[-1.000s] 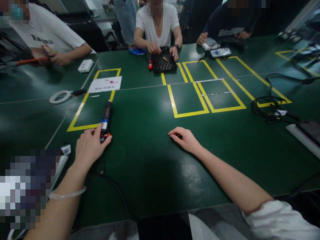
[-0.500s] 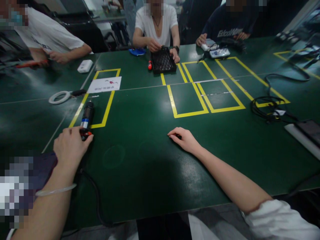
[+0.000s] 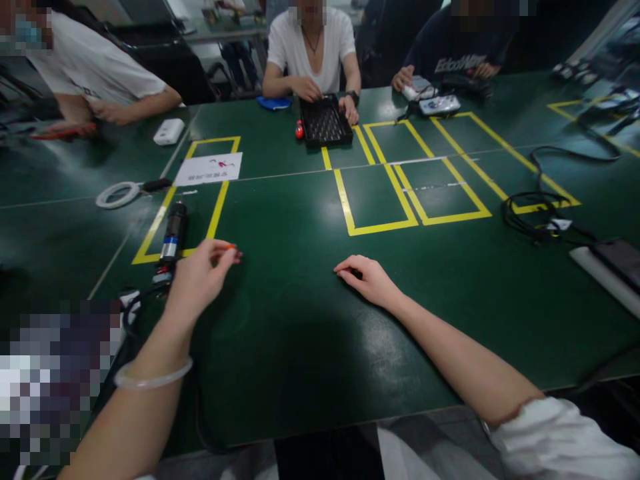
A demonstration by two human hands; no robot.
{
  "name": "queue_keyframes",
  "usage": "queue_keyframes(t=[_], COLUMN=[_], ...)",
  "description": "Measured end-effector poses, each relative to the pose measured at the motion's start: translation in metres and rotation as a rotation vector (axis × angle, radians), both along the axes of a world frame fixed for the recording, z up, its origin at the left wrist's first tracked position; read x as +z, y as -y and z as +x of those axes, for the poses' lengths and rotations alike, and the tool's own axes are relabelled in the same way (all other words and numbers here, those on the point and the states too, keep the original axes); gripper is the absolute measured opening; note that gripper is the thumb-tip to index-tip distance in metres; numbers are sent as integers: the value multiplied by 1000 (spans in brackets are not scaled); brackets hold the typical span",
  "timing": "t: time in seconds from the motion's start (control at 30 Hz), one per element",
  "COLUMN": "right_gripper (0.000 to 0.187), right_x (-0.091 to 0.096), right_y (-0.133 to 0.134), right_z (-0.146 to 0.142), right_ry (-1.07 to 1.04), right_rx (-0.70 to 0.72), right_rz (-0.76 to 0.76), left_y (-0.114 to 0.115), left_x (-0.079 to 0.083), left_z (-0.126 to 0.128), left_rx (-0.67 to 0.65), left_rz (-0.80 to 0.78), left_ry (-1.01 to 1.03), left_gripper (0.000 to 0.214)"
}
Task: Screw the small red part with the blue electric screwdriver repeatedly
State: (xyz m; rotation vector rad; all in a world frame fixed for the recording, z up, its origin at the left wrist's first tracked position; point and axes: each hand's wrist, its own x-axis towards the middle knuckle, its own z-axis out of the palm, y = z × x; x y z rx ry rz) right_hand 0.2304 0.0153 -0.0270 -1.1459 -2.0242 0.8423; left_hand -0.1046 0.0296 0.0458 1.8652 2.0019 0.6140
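Observation:
My left hand (image 3: 203,273) is raised a little over the table, thumb and fingers closed on a small orange piece (image 3: 231,247). Most of that piece is hidden by the fingers, so its kind cannot be made out. Just left of this hand lies a black cylindrical corded tool (image 3: 173,230) with a blue and silver band, like an electric screwdriver; a red part shows at its near end. My right hand (image 3: 367,277) rests on the green table (image 3: 295,320), fingers curled and thumb against the index finger. Whether anything small is in that pinch is hidden.
Yellow tape rectangles mark the table. A white paper card (image 3: 209,169) and a white cable coil (image 3: 118,195) lie beyond the tool. Across the table, a person's hands work at a black tray (image 3: 326,121). Black cables (image 3: 533,217) and a phone (image 3: 617,260) lie right.
My left hand has moved right, away from the near end of the corded tool, and the orange piece now shows at its fingertips. My right hand has stayed in place.

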Motion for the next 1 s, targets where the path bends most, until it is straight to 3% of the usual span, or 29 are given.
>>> queue_keyframes(t=[0.1,0.2,0.3,0.47,0.63,1.0], right_gripper=[14,20,30,25,26,21], right_x=[2,2,1,2,2,1], right_y=[2,3,4,6,6,6], right_z=[0,-1,-3,-6,-8,-8], right_ry=[-88,-238,-384,-436,-460,-392], right_rx=[21,62,120,193,130,101], right_rz=[-68,-185,-295,-390,-393,-287], left_y=[3,8,13,17,19,19], left_x=[-7,-15,-23,-36,-45,-48], left_z=[56,99,120,129,127,123], left_rx=[-302,-461,-531,-520,-400,-496], left_rz=[-231,-394,-465,-514,-535,-497], left_ry=[471,643,761,901,1027,908], left_gripper=[40,41,47,55,38,33])
